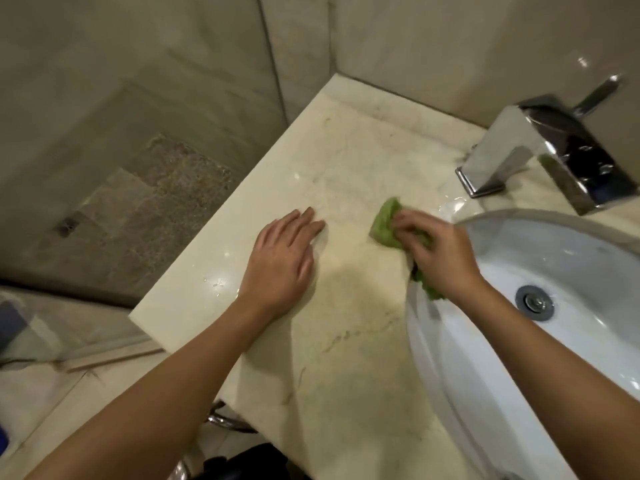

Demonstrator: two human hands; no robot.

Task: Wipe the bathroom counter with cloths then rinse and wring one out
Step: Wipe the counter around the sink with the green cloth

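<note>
The left hand (284, 261) lies flat on the counter (346, 358), fingers straight and together — a brace, I'd judge — while the right hand (440, 251), at its 3 o'clock, grips the bunched green cloth (386, 225) and presses it down just beside the sink (426, 358) rim. The cloth's long axis runs 11 to 5 o'clock, free end pointing toward 11.

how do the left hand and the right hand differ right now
The left hand lies flat on the counter with straight fingers; the right hand curls round the green cloth. The left hand holds nothing; the right hand presses the cloth to the counter. The left hand is mid-counter; the right hand is by the sink rim. Both are bare.
</note>
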